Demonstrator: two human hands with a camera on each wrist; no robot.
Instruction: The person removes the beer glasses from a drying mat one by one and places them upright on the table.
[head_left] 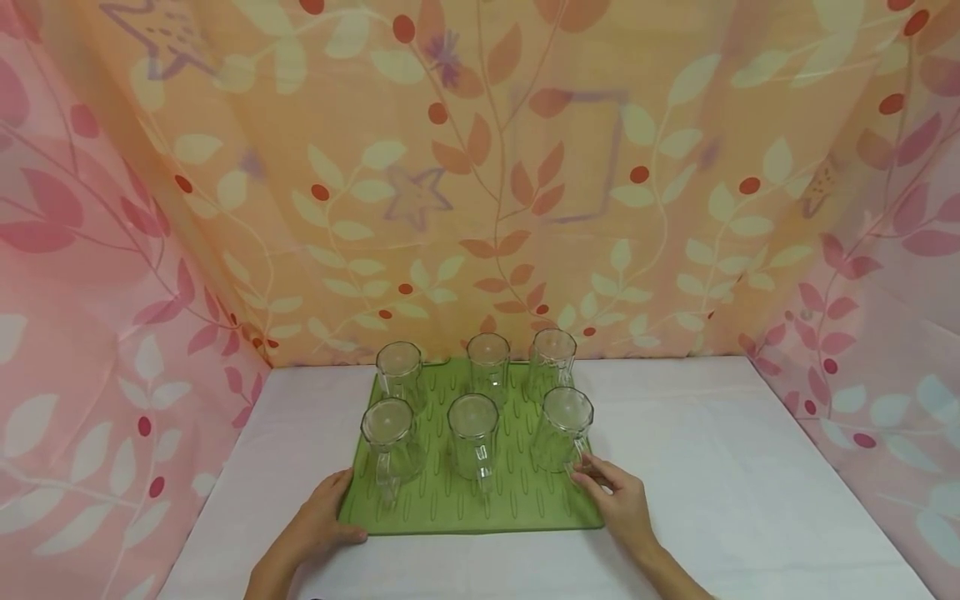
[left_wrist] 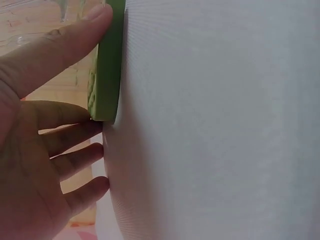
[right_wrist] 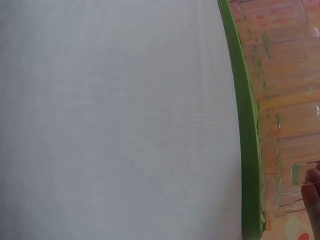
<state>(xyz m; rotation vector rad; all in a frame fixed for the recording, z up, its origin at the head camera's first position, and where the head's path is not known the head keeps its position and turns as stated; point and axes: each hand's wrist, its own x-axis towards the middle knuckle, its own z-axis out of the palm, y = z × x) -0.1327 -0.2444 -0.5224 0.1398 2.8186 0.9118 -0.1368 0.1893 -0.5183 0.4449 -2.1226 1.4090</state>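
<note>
Clear glass mugs stand in two rows of three on a green ridged mat [head_left: 420,515]. My right hand [head_left: 618,504] pinches the handle of the front right mug [head_left: 562,433] with thumb and fingers; only its fingertips [right_wrist: 311,187] show at the edge of the right wrist view. At the mat's front left corner is my left hand [head_left: 318,521], its thumb [left_wrist: 65,47] lying on the mat's front edge. The other fingers [left_wrist: 75,162] are spread, and the index finger touches the mat's corner. Nearest to that hand is the front left mug [head_left: 393,446].
In the front row's middle stands another mug [head_left: 474,437]. The back row holds a left mug [head_left: 400,371], a middle mug [head_left: 488,367] and a right mug [head_left: 552,362]. White cloth [head_left: 712,467] covers the table, with patterned curtains [head_left: 480,167] behind and at both sides.
</note>
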